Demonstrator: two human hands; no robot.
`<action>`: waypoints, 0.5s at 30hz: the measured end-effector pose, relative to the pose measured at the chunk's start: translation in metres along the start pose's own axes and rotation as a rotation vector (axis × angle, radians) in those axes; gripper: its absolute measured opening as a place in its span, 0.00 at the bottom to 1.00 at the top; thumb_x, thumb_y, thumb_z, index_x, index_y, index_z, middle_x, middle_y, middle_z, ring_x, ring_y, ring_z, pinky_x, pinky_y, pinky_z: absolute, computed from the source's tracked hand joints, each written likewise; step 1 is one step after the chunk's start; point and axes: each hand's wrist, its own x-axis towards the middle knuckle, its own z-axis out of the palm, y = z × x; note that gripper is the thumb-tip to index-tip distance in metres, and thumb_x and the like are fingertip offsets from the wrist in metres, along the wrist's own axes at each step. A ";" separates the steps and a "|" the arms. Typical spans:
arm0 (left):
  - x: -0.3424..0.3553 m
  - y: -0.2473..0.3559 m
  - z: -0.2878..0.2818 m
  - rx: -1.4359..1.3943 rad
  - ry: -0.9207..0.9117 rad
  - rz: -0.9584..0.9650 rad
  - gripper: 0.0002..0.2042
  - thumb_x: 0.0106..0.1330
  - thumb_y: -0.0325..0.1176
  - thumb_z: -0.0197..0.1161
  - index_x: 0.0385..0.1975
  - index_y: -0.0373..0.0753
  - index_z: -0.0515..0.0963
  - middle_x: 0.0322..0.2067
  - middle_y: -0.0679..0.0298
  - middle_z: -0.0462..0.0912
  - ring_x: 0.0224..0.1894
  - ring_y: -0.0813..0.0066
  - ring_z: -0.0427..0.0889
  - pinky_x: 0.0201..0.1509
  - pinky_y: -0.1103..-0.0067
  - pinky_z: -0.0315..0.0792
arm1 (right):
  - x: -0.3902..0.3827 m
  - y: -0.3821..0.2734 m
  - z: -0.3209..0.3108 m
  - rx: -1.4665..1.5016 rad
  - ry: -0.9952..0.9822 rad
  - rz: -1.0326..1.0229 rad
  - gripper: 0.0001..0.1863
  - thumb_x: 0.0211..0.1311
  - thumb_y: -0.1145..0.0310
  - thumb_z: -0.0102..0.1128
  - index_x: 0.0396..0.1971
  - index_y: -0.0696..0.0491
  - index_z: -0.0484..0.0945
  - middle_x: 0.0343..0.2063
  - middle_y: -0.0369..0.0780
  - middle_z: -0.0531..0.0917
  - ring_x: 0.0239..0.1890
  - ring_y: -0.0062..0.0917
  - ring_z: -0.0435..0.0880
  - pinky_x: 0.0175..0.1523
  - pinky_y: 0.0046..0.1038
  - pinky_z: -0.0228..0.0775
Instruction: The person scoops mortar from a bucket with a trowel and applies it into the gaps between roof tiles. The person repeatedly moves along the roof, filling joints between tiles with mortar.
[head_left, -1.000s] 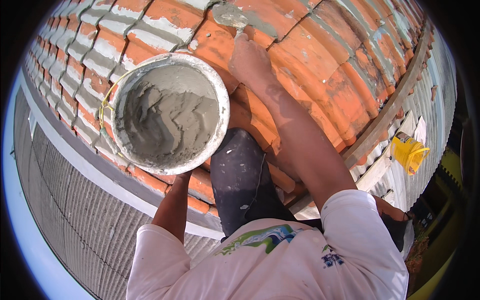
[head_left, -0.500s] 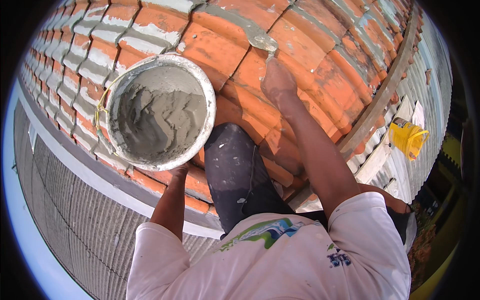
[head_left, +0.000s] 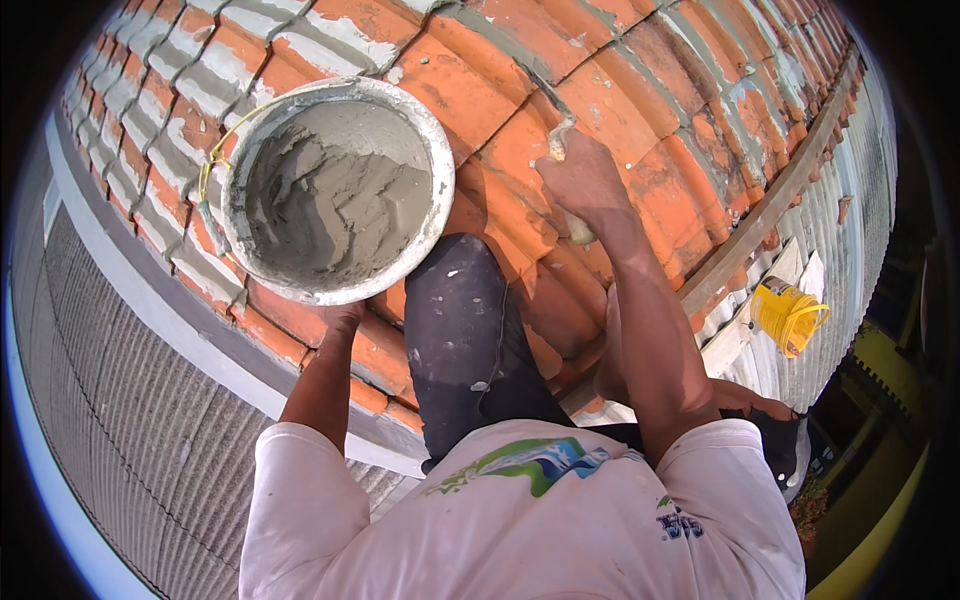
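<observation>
My right hand (head_left: pixel 588 180) is closed round the handle (head_left: pixel 578 228) of a trowel, over the orange roof tiles. The trowel's blade (head_left: pixel 545 92) points away from me, seen nearly edge-on against a mortared joint. To the left, a round, whitish bucket (head_left: pixel 441 150) holds wet grey mortar (head_left: pixel 340 205), heaped and ridged inside. My left hand (head_left: pixel 343 316) grips the bucket low on its near side; the bucket hides its fingers. A yellowish cord (head_left: pixel 210 175) hangs at the bucket's left rim.
Curved clay tiles (head_left: pixel 450 85), many with mortar smeared along their joints, slope around me. A board edge (head_left: pixel 745 245) runs down the right side. Beyond it, a yellow pail (head_left: pixel 790 316) stands on corrugated sheeting. Grey corrugated roofing (head_left: pixel 130 390) lies below left.
My right hand has drawn slightly nearer and to the right, and the trowel blade has turned from flat to edge-on. The view has swung, shifting the bucket slightly up and right.
</observation>
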 end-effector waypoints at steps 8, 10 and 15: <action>-0.024 0.075 -0.012 0.448 0.351 0.065 0.49 0.61 0.75 0.61 0.82 0.60 0.60 0.85 0.60 0.48 0.84 0.32 0.24 0.82 0.36 0.38 | -0.043 -0.143 -0.003 -0.557 -0.071 -0.967 0.12 0.70 0.69 0.60 0.46 0.61 0.84 0.34 0.50 0.89 0.39 0.45 0.91 0.45 0.45 0.82; -0.034 0.092 -0.019 0.464 0.294 -0.016 0.54 0.60 0.78 0.56 0.84 0.53 0.55 0.85 0.54 0.46 0.85 0.36 0.26 0.83 0.39 0.32 | -0.053 -0.177 0.026 -0.737 -0.259 -0.927 0.13 0.68 0.70 0.61 0.47 0.57 0.87 0.39 0.47 0.91 0.42 0.44 0.92 0.48 0.43 0.84; -0.038 0.112 -0.031 0.486 0.318 -0.029 0.50 0.61 0.74 0.61 0.82 0.55 0.61 0.84 0.57 0.51 0.84 0.32 0.25 0.81 0.34 0.38 | -0.043 -0.213 0.060 -0.948 -0.482 -0.995 0.14 0.67 0.71 0.60 0.47 0.55 0.90 0.42 0.47 0.92 0.46 0.44 0.93 0.50 0.43 0.86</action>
